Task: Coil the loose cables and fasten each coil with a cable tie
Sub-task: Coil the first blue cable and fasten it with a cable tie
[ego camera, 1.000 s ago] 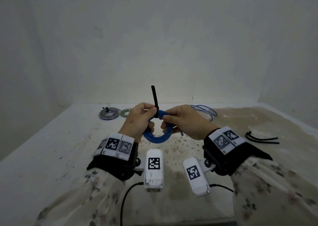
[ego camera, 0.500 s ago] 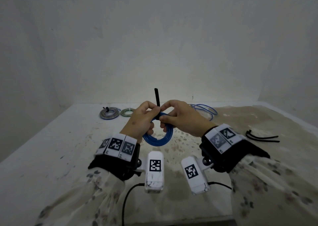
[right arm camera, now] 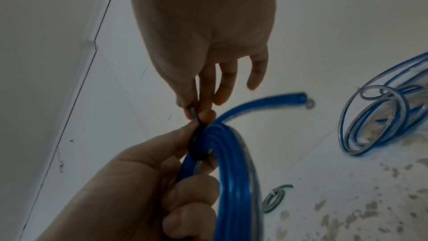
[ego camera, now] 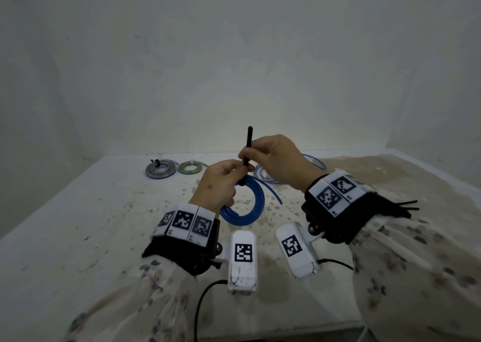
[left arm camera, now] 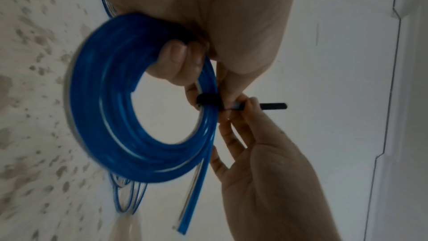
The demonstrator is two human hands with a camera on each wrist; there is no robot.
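Above the stained table point(ego camera: 78, 237), the right hand point(ego camera: 281, 159), risen since a moment ago, is pinching the tie point(ego camera: 248, 144) tail and drawing it up, while the left hand point(ego camera: 218, 185) is gripping the blue coil point(ego camera: 256, 206) mid-table, so the loop is cinching tighter.

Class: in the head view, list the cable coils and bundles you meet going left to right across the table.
Grey coil → green coil → blue coil held by the left hand → loose blue cable → black cable ties.
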